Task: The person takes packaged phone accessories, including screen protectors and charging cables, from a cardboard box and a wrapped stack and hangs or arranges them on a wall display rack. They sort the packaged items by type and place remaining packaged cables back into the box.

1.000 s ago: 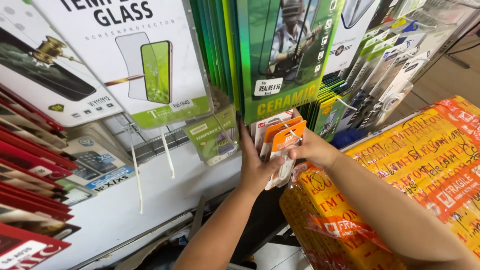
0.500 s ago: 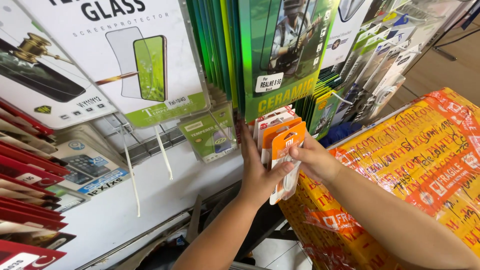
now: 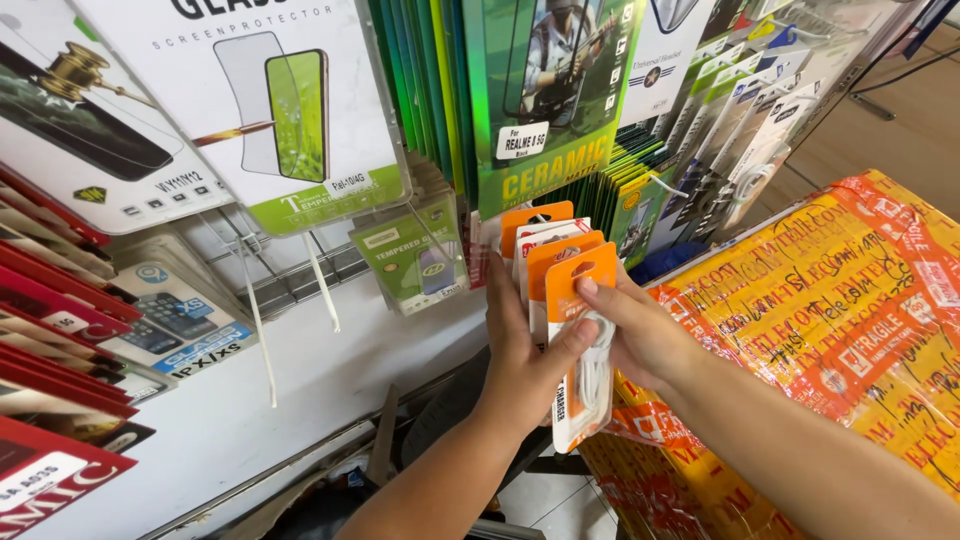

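Observation:
My left hand and my right hand together hold a small stack of orange-and-white blister packs with a white cable inside. The left palm backs the stack, its thumb across the front pack. The right thumb presses the orange top of the front pack, which hangs lowest. The packs sit in front of a wire display rack.
Hanging packs of screen protectors fill the rack: a white-green one, a green one, red ones at left, a small green pack. A large yellow parcel with red tape lies under my right arm.
The view has moved closer. Both hands keep hold of the packs; the front pack has slid lower and the right thumb now sits on its orange top.

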